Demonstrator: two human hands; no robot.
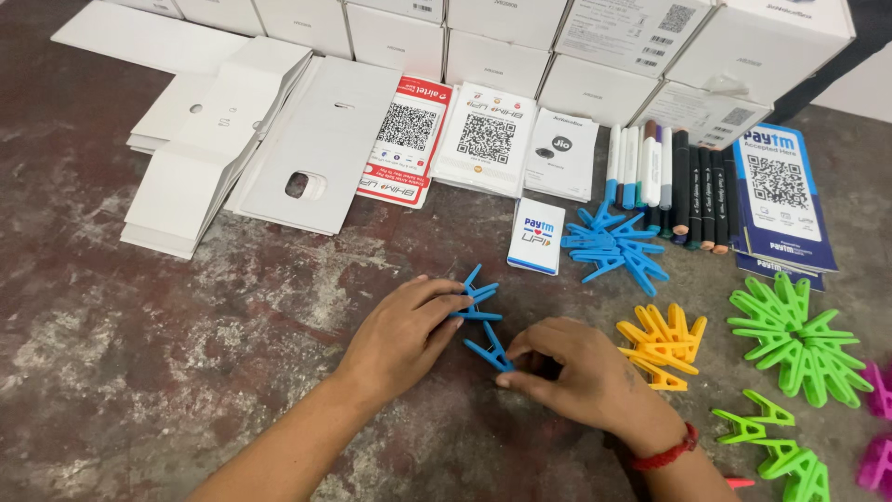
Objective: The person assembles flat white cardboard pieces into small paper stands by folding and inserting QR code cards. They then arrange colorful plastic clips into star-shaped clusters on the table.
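On the mottled floor, each hand (left (409, 325), right (567, 367)) pinches bright blue plastic clips (480, 321).

Blue clips (480, 321): smooth moulded plastic, slight sheen. Bench (139, 353): rough, worn, mottled matt surface. Flattened cartons (223, 139): matt white cardboard. Printed cards (488, 138): smooth paper. Wrist band (664, 455): red woven thread.

Left of the yellow clip pile (662, 346), past both hands, the mottled floor (139, 353) lies open. Right of it, green clips (801, 339) crowd close. Beyond it, blue clips (613, 244), markers (678, 177) and white boxes (595, 56) block passage.
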